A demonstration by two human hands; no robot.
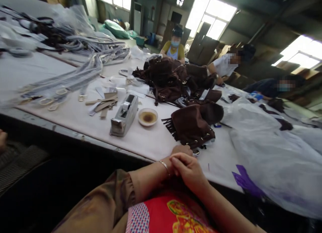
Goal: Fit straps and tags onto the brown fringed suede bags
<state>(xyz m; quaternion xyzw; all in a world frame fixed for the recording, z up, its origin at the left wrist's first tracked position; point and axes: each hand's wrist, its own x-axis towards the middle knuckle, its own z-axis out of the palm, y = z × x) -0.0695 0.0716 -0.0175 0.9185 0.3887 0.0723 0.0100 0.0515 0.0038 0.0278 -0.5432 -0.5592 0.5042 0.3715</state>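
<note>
My left hand point(182, 149) lies at the table's front edge, just below a dark brown fringed bag point(191, 124). Its fingers are mostly hidden, so I cannot tell what they do. A silver bracelet point(164, 167) circles the left wrist. Across that wrist rests my right hand point(190, 171), its fingers curled over it. The bag lies on its side with its fringe to the left and metal rings along its lower edge. Left of it are a shallow white bowl point(148, 117) with brown residue and a grey tape dispenser point(125, 115).
Brown bags point(171, 75) are heaped mid-table. Plastic-wrapped straps point(88, 70) and cardboard strips point(107, 103) lie to the left. Clear plastic sheeting point(271, 149) covers the right side, beside purple tape point(248, 181). Several people, including one in a mask point(175, 50), are across the table.
</note>
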